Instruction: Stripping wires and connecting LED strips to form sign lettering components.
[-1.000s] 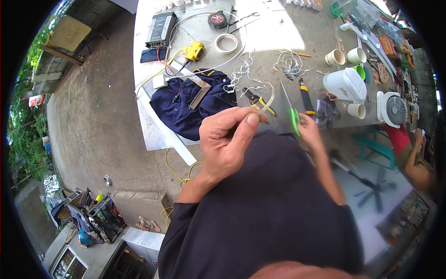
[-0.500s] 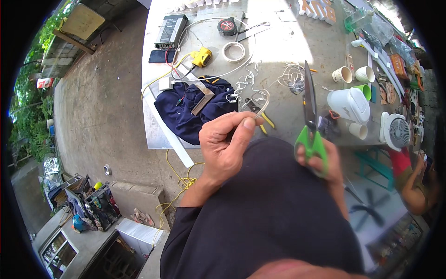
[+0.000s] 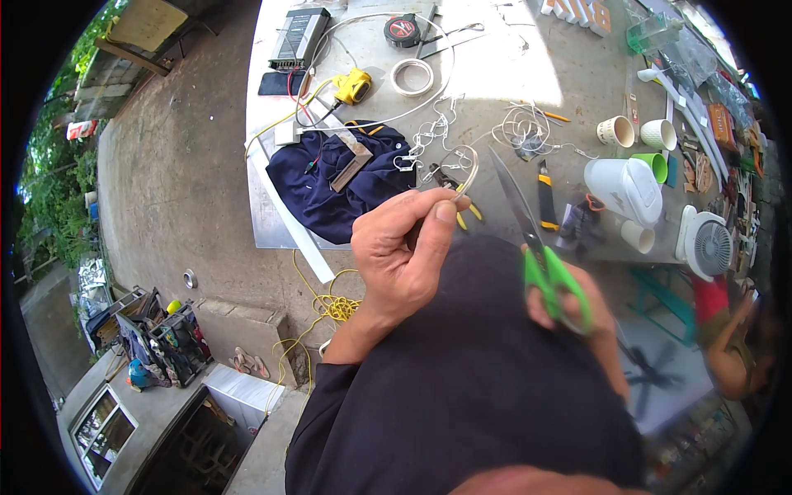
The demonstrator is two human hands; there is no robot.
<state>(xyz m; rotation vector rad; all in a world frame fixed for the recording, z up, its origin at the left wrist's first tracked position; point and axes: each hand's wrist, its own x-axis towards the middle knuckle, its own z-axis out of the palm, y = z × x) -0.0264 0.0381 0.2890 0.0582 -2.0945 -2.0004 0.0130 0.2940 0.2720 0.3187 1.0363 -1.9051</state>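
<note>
Between thumb and forefinger, my left hand (image 3: 400, 256) pinches a thin pale wire (image 3: 473, 167), which rises from the fingertips in a small bent loop. My right hand (image 3: 601, 313) grips green-handled scissors (image 3: 536, 252), fingers through the handles. Their dark blades lie close together and slant up and left, apart from the wire. Behind my left fingertips, pliers with yellow handles (image 3: 471, 216) are partly covered. A yellow-and-black utility knife (image 3: 546, 202) rests on the table beyond the scissors.
Navy cloth (image 3: 301, 194) lies on the table (image 3: 487, 74) with a metal piece on it. Farther back are a tape roll (image 3: 412, 63), tape measure (image 3: 402, 31) and grey power unit (image 3: 299, 40). Cups, a white pitcher (image 3: 620, 190) and a fan (image 3: 707, 241) stand right. Another person (image 3: 730, 355) is at far right.
The scissors have swung from nearly upright to a leftward slant, bringing their tip nearer the wire. My left hand keeps its pinch, and the view has shifted slightly.
</note>
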